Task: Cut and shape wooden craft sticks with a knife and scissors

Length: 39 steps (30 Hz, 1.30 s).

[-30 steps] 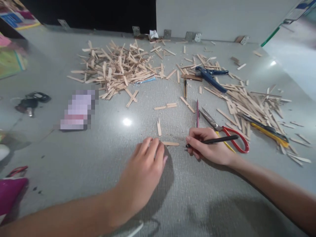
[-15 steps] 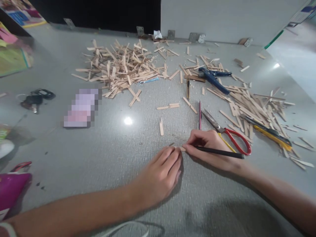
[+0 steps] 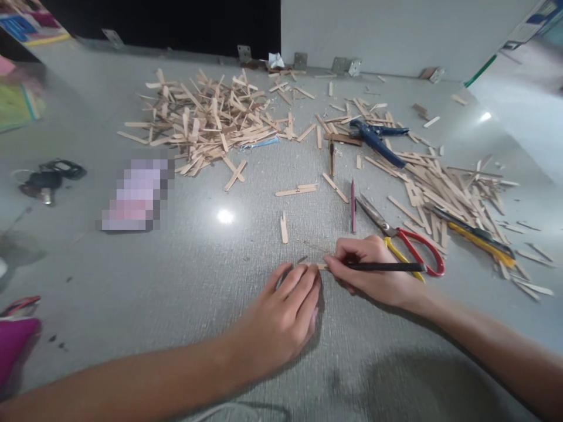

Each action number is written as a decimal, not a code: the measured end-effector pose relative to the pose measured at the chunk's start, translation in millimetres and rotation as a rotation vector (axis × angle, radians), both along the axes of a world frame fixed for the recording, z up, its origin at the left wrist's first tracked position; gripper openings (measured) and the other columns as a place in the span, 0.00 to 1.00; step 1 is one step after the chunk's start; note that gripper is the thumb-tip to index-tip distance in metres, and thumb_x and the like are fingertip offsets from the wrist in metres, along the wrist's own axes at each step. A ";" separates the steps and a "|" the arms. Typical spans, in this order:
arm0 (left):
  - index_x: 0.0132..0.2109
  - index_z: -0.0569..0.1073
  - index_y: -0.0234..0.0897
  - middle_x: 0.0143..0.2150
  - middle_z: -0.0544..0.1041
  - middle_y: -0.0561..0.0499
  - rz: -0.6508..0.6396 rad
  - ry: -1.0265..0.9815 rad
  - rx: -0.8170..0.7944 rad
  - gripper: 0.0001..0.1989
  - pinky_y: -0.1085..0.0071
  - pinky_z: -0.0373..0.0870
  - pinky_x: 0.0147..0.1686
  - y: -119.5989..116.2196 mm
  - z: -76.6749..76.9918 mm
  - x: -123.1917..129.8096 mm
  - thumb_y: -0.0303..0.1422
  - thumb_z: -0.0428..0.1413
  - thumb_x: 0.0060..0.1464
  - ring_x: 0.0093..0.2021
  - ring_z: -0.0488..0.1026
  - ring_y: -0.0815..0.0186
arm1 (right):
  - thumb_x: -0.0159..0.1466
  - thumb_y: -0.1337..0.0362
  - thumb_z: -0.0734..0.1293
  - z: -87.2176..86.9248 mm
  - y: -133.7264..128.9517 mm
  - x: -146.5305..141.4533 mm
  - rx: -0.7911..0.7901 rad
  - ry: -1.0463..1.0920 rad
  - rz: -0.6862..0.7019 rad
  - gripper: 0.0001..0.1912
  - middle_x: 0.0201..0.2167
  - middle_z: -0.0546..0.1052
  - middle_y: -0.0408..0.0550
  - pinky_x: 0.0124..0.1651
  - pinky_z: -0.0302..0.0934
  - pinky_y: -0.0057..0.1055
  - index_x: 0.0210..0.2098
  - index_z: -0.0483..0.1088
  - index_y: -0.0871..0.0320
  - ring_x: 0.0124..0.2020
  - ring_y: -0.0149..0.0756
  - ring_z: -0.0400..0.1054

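Observation:
My left hand [image 3: 285,313] presses a small wooden stick [image 3: 323,266] against the grey table, its fingertips covering most of the piece. A black pen-like tool [image 3: 382,266] is gripped in my right hand [image 3: 367,269], whose fingertips meet the stick's exposed right end. A notched stick [image 3: 284,228] lies just beyond my left hand. Farther out are a joined pair of sticks [image 3: 295,191] and a purple pencil [image 3: 353,205]. Scissors [image 3: 387,230] with red and yellow handles lie beside my right hand.
A large pile of sticks [image 3: 211,117] is at the back left, more sticks [image 3: 444,181] at the right. Also there: a blue cutter tool [image 3: 378,143], a yellow utility knife [image 3: 479,237], a blurred-out phone [image 3: 136,193], keys [image 3: 46,181] and a magenta packet [image 3: 15,346].
The view has shifted slightly, moving most things a little left. The black tool now lies flatter, and my right hand has turned slightly. Both hands stay at the small stick.

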State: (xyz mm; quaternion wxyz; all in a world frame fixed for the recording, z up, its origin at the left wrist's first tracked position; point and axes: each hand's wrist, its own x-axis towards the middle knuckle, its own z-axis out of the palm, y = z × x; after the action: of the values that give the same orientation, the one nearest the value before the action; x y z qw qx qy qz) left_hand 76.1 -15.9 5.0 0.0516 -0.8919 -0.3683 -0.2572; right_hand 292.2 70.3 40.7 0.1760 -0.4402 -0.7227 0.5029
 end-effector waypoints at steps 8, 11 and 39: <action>0.50 0.82 0.24 0.49 0.87 0.37 -0.054 0.062 0.140 0.13 0.52 0.83 0.54 -3.8 6.9 -3.7 0.23 0.52 0.70 0.52 0.84 0.51 | 0.72 0.48 0.71 -3.3 -0.6 2.1 -0.009 0.022 -0.009 0.26 0.13 0.70 0.39 0.22 0.54 0.27 0.23 0.66 0.54 0.16 0.28 0.62; 0.47 0.83 0.26 0.44 0.88 0.40 -0.169 0.074 0.177 0.14 0.56 0.85 0.49 -4.6 10.1 -5.2 0.23 0.52 0.70 0.46 0.86 0.53 | 0.73 0.52 0.70 -3.7 -0.9 2.0 0.006 0.020 -0.002 0.24 0.13 0.69 0.39 0.22 0.54 0.27 0.23 0.65 0.54 0.16 0.27 0.61; 0.49 0.81 0.19 0.49 0.87 0.32 -0.108 0.081 0.131 0.16 0.55 0.85 0.45 -0.9 6.3 -2.7 0.22 0.49 0.70 0.52 0.86 0.43 | 0.72 0.53 0.70 -4.2 0.4 -0.5 0.003 0.041 -0.014 0.23 0.13 0.70 0.39 0.21 0.55 0.25 0.23 0.64 0.54 0.14 0.27 0.63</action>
State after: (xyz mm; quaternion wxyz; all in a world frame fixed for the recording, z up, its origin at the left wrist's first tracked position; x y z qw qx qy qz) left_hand 73.4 -16.8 11.3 0.1106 -0.9148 -0.2998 -0.2470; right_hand 291.7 70.7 36.5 0.1949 -0.4346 -0.7166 0.5096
